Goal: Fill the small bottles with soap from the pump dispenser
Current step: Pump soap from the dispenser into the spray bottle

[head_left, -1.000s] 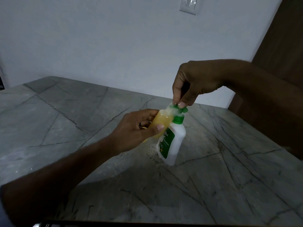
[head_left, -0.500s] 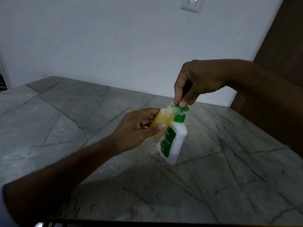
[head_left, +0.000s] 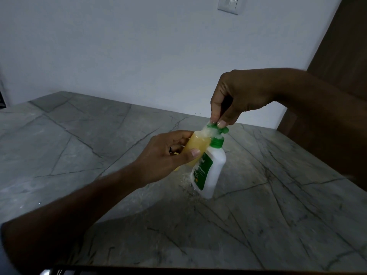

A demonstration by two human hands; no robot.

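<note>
I see the left hand (head_left: 164, 155) wrapped around a small clear bottle (head_left: 196, 147) of yellow soap, tilted so its mouth sits right under the green pump nozzle. Beside it the white pump dispenser (head_left: 211, 173) leans on the grey marble worktop (head_left: 79, 145), while the right hand (head_left: 236, 98) pinches its green pump head (head_left: 217, 129) from above.

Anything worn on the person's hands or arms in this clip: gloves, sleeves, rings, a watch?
Both hands are bare: left hand, right hand. No gloves, rings or watch show. The forearms are uncovered; only a sliver of pale fabric, perhaps a sleeve, shows at the lower left edge. The dim light hides finer detail.
</note>
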